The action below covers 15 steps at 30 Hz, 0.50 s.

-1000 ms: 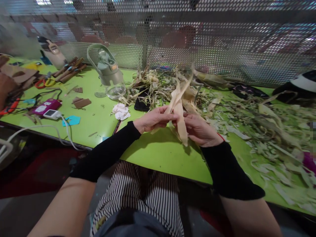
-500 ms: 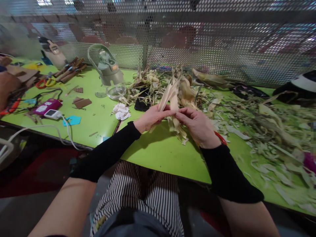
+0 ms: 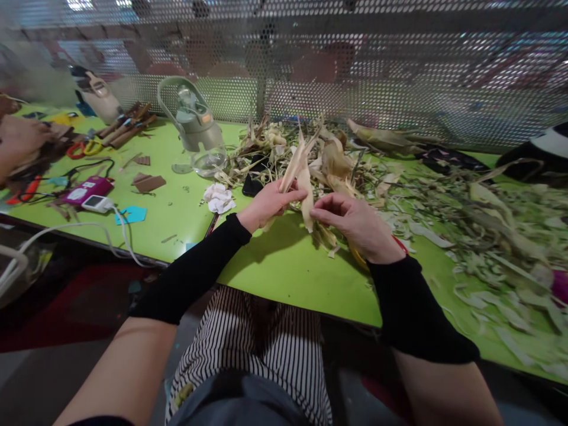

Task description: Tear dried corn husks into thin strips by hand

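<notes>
My left hand point(image 3: 270, 204) is closed around pale, dry corn husk point(image 3: 304, 192), its thumb lying across the front. The strips fan upward, and one narrows to a point below the thumb. My right hand point(image 3: 348, 222) has its thumb and fingers drawn together in a pinch at that strip's right edge, near the lower tip. Under the hands, more husk scraps point(image 3: 327, 239) rest on the green table point(image 3: 284, 272). Scissors with red and yellow handles point(image 3: 358, 258) show partly beneath my right hand and wrist.
Behind my hands lies a husk heap point(image 3: 275, 145), with shredded husk point(image 3: 501, 248) to the right. A bottle point(image 3: 199, 130), crumpled tissue point(image 3: 219, 198), a dark phone-like object point(image 3: 252, 186) and a purple device point(image 3: 90, 189) are on the left. Another person's hand point(image 3: 20, 145) is at far left. Perforated metal point(image 3: 302, 71) backs the table.
My right hand's fingers have moved slightly down, away from my left thumb, along the husk. The front strip now hangs lower, its pointed end showing. My left hand keeps its hold.
</notes>
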Motion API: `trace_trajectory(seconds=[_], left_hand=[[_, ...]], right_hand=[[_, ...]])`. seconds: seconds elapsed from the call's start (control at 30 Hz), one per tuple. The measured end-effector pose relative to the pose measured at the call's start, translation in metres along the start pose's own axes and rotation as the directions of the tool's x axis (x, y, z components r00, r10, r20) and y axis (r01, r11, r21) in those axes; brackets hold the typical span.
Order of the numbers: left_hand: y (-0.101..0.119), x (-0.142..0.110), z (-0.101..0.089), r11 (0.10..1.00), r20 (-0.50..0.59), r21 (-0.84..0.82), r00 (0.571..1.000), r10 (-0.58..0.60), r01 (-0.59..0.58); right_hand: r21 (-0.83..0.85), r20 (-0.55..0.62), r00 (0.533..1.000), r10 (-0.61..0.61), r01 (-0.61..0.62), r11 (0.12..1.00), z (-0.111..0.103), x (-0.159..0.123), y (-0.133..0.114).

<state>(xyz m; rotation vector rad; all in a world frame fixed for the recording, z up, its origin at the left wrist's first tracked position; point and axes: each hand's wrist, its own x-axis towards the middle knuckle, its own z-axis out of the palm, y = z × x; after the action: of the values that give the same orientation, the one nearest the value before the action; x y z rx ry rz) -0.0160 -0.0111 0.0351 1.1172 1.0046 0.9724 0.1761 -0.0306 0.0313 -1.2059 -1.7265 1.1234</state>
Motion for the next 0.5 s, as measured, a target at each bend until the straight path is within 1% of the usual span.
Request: trace_trajectory(seconds=[0.07, 0.13, 0.2, 0.27, 0.3, 0.33, 0.37, 0.4, 0.43, 0.47, 0.5], left_hand=[[0.002, -0.001, 0.001, 0.997, 0.016, -0.056, 0.998, -0.054, 0.055], [0.004, -0.001, 0.001, 0.990, 0.011, -0.109, 0.996, -0.092, 0.092], [0.005, 0.001, -0.002, 0.981, -0.031, -0.164, 0.994, -0.107, 0.101], [0.006, 0.003, -0.006, 0.975, -0.073, -0.209, 0.993, -0.096, 0.079], [0.006, 0.005, -0.008, 0.973, -0.082, -0.223, 0.993, -0.084, 0.064], [0.005, 0.006, -0.010, 0.972, -0.080, -0.229, 0.994, -0.072, 0.052], [0.005, 0.006, -0.011, 0.973, -0.068, -0.228, 0.996, -0.062, 0.044], [0.004, 0.006, -0.011, 0.974, -0.050, -0.222, 0.997, -0.053, 0.041], [0.003, 0.006, -0.011, 0.977, -0.028, -0.210, 0.998, -0.050, 0.043], [0.003, 0.005, -0.010, 0.980, -0.004, -0.194, 0.999, -0.048, 0.047], [0.002, 0.004, -0.008, 0.984, 0.021, -0.171, 0.999, -0.046, 0.049]], right_hand=[[0.016, 0.018, 0.999, -0.028, 0.027, 1.000, 0.002, 0.001, 0.001], [0.031, 0.012, 0.998, -0.065, 0.065, 0.997, 0.005, 0.001, 0.000], [0.048, -0.017, 0.994, -0.112, 0.113, 0.992, 0.006, 0.000, -0.001], [0.088, -0.028, 0.989, -0.145, 0.147, 0.985, 0.002, -0.004, -0.005], [0.122, 0.007, 0.988, -0.154, 0.152, 0.981, -0.002, -0.007, -0.006], [0.163, 0.075, 0.984, -0.162, 0.148, 0.975, -0.006, -0.010, -0.008], [0.204, 0.178, 0.969, -0.173, 0.136, 0.969, -0.011, -0.013, -0.010], [0.232, 0.285, 0.940, -0.190, 0.125, 0.965, -0.016, -0.015, -0.012], [0.237, 0.356, 0.914, -0.196, 0.115, 0.965, -0.019, -0.017, -0.014], [0.215, 0.375, 0.909, -0.182, 0.106, 0.971, -0.021, -0.017, -0.015], [0.177, 0.335, 0.929, -0.154, 0.099, 0.979, -0.020, -0.017, -0.016]])
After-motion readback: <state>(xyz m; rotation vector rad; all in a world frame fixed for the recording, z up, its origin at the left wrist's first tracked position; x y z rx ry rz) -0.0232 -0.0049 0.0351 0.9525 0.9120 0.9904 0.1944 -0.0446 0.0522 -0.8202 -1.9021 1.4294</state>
